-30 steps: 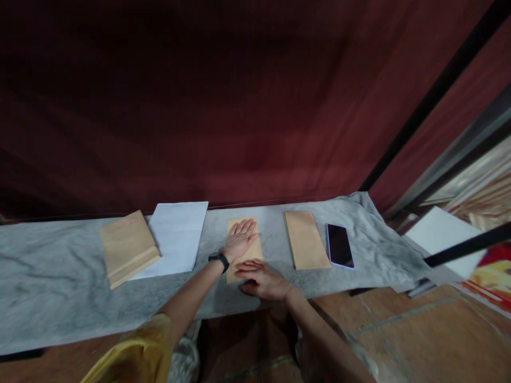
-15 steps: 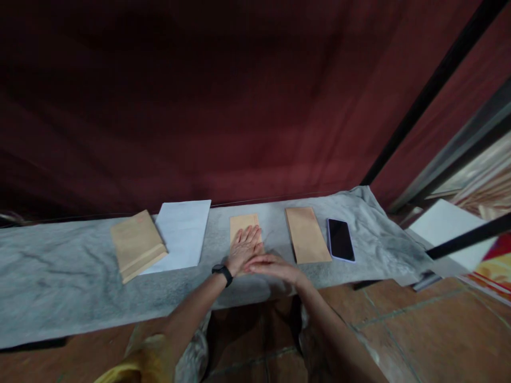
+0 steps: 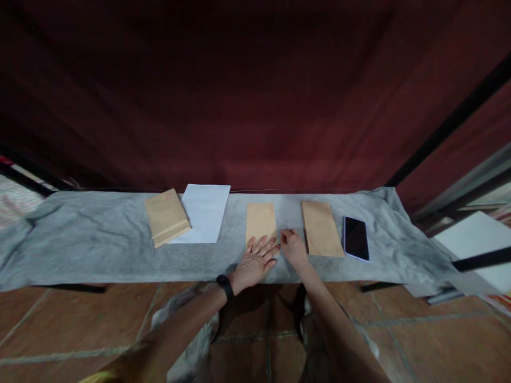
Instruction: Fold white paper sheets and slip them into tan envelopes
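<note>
My left hand [image 3: 254, 264] lies flat with its fingers spread over the lower end of a small tan envelope [image 3: 261, 219]. Beside the envelope's right edge, my right hand [image 3: 293, 248] is closed, its fingers curled together low over the cloth. Whatever those fingers may hold is hidden. To the right of that hand lies a stack of brown envelopes [image 3: 322, 230], apart from it.
A grey cloth [image 3: 104, 255] covers the long, narrow bench. On its left, a brown envelope [image 3: 165, 215] overlaps white paper [image 3: 204, 213]. A phone [image 3: 356, 238] lies at the right. Behind hangs a dark red curtain [image 3: 247, 133]; black bars [image 3: 451, 122] slant at the right.
My right hand has come off the left hand, moved right and curled shut. The left hand has slid down the envelope towards me, uncovering its upper part. The view has shifted.
</note>
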Available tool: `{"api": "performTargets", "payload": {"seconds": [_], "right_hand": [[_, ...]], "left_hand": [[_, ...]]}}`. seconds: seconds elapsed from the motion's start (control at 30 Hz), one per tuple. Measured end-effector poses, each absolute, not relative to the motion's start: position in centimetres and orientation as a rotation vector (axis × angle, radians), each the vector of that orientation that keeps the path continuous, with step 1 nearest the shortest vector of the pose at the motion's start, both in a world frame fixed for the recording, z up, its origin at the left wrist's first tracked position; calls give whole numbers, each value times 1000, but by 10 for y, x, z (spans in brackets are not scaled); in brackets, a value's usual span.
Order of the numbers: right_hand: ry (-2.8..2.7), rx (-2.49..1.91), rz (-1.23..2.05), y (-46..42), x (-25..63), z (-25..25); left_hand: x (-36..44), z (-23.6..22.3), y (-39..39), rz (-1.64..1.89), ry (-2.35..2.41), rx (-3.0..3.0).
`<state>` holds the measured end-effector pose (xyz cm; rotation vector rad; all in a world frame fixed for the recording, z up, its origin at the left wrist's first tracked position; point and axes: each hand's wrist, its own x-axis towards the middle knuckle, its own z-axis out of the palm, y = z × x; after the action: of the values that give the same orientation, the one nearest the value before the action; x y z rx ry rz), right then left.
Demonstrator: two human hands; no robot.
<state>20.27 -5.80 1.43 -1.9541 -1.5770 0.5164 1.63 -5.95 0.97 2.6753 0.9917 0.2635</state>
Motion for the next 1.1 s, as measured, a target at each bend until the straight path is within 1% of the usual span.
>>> {"api": "performTargets", "payload": {"seconds": [0.1, 0.2, 0.23, 0.37, 0.47, 0.6, 0.77, 0.87, 0.93, 1.1], "right_hand": [[-1620, -2008, 457, -59, 198, 16], [-1649, -2048, 417, -59, 196, 18], [-1656, -2059, 409, -59, 195, 18], [-1675, -2087, 386, -59, 192, 20], [-1680, -2100, 373, -59, 189, 21], [-1690, -2103, 365, -59, 190, 23], [-1632, -2108, 346, -58, 199, 26], [-1488, -2022, 336, -58, 207, 30], [-1358, -1880, 296, -59, 215, 36], [-1179, -1550, 63, -66, 246, 58]], "left_hand": [[8, 7, -63, 430, 998, 2491], [2, 8, -52, 811, 1249, 1932], [1, 10, -46, 891, 1320, 1744], [-6, 26, -23, 944, 1387, 1208], [-13, 38, -14, 904, 1384, 854], [-19, 47, -12, 765, 1346, 835], [-6, 41, -18, 634, 1275, 889], [7, 39, -21, 684, 1228, 855], [16, 44, -19, 753, 1175, 889], [64, 70, -9, 835, 1012, 986]]}}
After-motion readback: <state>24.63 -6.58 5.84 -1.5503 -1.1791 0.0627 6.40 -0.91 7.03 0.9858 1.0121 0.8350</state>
